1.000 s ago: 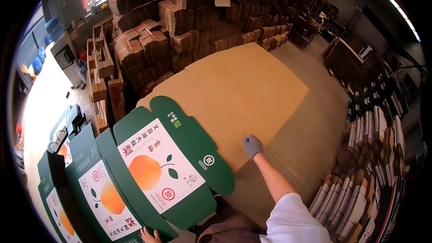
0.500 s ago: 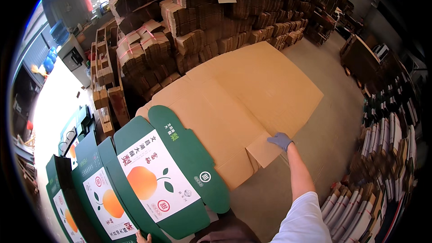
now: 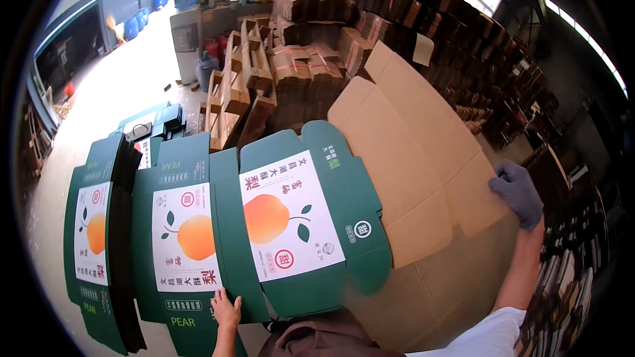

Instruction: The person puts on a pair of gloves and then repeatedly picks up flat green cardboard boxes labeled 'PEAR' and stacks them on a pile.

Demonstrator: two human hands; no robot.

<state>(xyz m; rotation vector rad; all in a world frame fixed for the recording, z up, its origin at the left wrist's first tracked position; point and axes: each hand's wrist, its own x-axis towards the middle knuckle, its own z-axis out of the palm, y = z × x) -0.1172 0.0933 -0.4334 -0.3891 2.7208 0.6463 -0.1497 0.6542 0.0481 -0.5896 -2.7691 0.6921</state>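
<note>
Hands: gloved right hand [image 3: 518,192] grips the far-right edge of a plain brown cardboard sheet [image 3: 413,152]; bare left hand [image 3: 226,309] rests flat, fingers open, on green printed box blanks [image 3: 297,218].
Risk: lifted sheet may buckle, held one-handed.
Surroundings: bundled cardboard stacks [image 3: 297,59] crowd the far side.

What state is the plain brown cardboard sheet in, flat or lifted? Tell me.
Lifted: the brown cardboard sheet tilts up off the stack, its edge gripped by the gloved right hand.
</note>
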